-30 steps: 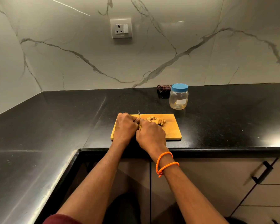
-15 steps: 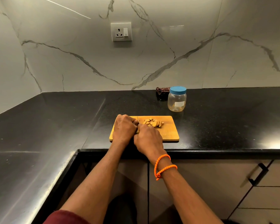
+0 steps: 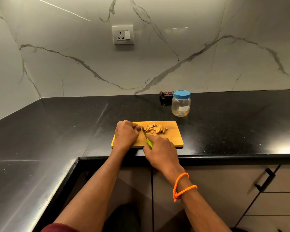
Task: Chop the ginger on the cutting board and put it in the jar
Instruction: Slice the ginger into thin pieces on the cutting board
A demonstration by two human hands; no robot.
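Left hand (image 3: 126, 133) curled on the left part of the cutting board (image 3: 174, 139), fingertips bunched over something too hidden to name. Right hand (image 3: 161, 150) wrapped around the green handle of a knife (image 3: 146, 136), blade just left of the ginger slices (image 3: 156, 128) piled mid-board. Lidded jar (image 3: 181, 104) standing on the black table (image 3: 57, 123), beyond the board's far right corner

A home kitchen: a polished black stone surface (image 3: 224, 124) turns a corner beneath a white marble-veined backsplash (image 3: 174, 61) with a wall socket (image 3: 122, 35) set in it. Beige cabinet doors with a black bar handle (image 3: 264, 180) run below. A wooden cutting board (image 3: 174, 139) and a blue-lidded jar (image 3: 181, 104) sit out.
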